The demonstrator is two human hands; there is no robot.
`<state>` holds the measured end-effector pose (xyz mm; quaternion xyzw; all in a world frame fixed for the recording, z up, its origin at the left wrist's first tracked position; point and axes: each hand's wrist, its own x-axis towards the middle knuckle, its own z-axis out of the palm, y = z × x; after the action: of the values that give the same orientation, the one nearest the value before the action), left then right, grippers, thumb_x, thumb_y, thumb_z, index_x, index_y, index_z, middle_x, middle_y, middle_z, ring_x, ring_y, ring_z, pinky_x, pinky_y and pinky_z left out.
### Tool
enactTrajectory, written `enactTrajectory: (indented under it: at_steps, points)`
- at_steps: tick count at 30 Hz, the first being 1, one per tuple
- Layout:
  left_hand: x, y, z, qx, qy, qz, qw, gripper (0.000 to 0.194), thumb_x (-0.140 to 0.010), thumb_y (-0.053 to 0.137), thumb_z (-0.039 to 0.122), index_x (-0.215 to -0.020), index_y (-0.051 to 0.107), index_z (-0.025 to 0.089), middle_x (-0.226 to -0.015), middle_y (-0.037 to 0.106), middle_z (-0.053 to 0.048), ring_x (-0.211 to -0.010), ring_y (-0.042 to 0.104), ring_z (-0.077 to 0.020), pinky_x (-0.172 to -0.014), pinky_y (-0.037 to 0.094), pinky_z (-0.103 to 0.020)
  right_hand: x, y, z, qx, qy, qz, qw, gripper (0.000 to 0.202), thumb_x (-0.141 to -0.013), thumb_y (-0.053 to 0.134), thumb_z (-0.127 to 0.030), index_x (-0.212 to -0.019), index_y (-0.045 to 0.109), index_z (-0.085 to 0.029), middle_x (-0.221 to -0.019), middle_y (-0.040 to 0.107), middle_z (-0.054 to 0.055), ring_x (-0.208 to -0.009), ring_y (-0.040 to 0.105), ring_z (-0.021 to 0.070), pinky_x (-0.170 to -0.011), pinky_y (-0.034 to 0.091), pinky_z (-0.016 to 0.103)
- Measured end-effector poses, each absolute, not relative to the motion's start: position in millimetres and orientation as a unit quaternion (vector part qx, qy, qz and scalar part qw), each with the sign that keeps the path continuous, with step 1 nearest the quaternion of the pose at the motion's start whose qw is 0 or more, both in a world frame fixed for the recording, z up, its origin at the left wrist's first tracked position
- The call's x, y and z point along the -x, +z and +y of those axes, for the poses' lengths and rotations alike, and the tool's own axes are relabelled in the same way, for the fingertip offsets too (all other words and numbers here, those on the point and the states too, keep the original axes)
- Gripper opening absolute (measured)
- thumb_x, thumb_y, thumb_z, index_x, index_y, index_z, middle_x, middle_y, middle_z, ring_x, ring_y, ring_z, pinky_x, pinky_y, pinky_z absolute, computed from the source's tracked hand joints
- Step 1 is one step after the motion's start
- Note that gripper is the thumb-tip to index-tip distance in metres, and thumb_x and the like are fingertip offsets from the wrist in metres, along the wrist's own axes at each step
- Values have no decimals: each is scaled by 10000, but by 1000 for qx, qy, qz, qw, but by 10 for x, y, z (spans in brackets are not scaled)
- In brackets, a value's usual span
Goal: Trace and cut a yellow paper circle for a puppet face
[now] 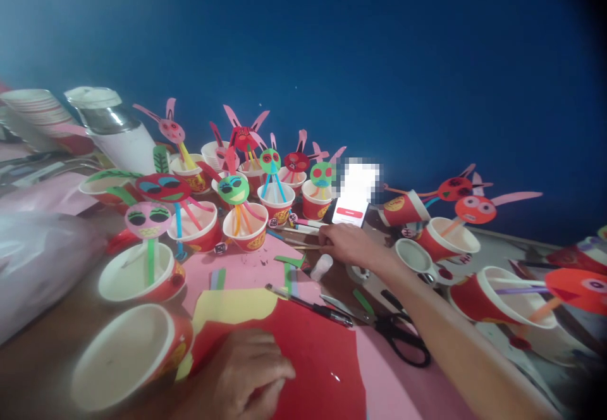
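Observation:
My left hand (251,376) lies loosely curled on a sheet of red paper (322,357), a little blurred, with nothing showing in it. Reaching forward, my right hand (348,244) has its fingers bent down at the right ends of several markers and sticks (303,230). Whether it grips one of them is hidden. Just beyond that hand stands a lit phone (349,211). A small white bottle (322,267) is below its fingers. Between my hands lie a black pen (315,306) and black-handled scissors (398,334), their blades partly under the pen.
Paper cups with paper faces on straws, such as a green one (246,227), line the back and left. More tilted cups (450,240) stand right. An undecorated cup (128,357) sits front left near a plastic bag (42,268). A bottle (111,129) stands behind, against the blue wall.

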<state>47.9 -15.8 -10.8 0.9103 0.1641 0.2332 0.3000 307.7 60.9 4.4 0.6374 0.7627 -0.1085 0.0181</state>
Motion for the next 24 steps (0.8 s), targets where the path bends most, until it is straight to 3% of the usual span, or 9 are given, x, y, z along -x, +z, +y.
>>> enactTrajectory:
  at_steps: [7, 10, 11, 13, 17, 21, 24]
  points:
    - [-421, -156, -190, -893, 245, 191, 324, 240, -760, 455, 54, -894, 602, 187, -662, 638, -30, -627, 573, -134, -639, 454, -229, -3182, 300, 500, -670, -95, 733, -65, 101, -796, 520, -239, -785, 617, -212, -811, 650, 1, -716, 562, 153, -589, 336, 244]
    - [-383, -189, -243, -851, 288, 242, 367, 277, -777, 490, 86, -982, 598, 237, -751, 664, -19, -726, 606, -141, -727, 467, -232, -3160, 517, 300, -692, -62, 702, -155, 163, -872, 436, -276, -871, 584, -209, -900, 630, 17, -789, 552, 155, -654, 371, 253]
    - [-371, -195, -259, -825, 303, 268, 395, 262, -793, 498, 111, -990, 601, 250, -767, 665, -17, -756, 609, -145, -751, 466, -237, -3118, 578, 210, -685, -80, 684, -238, 149, -868, 465, -303, -867, 579, -208, -848, 628, 10, -749, 551, 145, -646, 380, 245]
    - [-351, -186, -278, -751, 313, 324, 482, 204, -834, 499, 185, -993, 609, 251, -810, 665, -28, -799, 613, -159, -768, 471, -257, -2974, 654, 21, -653, -176, 659, -330, 150, -844, 522, -354, -813, 573, -216, -699, 592, -24, -592, 506, 113, -561, 375, 226]
    - [-340, -57, -267, -523, 275, 391, 706, 233, -885, 452, 324, -1043, 584, 215, -917, 647, -67, -744, 638, -183, -583, 496, -254, -2592, 594, -261, -565, -389, 653, -321, 135, -847, 501, -259, -733, 549, -204, -641, 535, -42, -580, 479, 92, -539, 366, 201]
    - [-388, 104, -254, -429, 324, 397, 744, 263, -865, 503, 311, -1097, 574, 209, -1024, 619, -76, -857, 598, -193, -673, 503, -283, -2355, 386, -336, -516, -535, 589, -317, 143, -811, 573, -290, -725, 531, -183, -606, 455, -60, -563, 406, 74, -518, 324, 187]
    - [-455, 138, -242, -425, 361, 392, 731, 255, -868, 508, 321, -1091, 582, 224, -970, 618, -44, -757, 561, -139, -685, 475, -267, -2278, 268, -337, -476, -629, 518, -330, 205, -749, 658, -325, -716, 528, -170, -598, 464, -64, -550, 411, 67, -514, 324, 184]
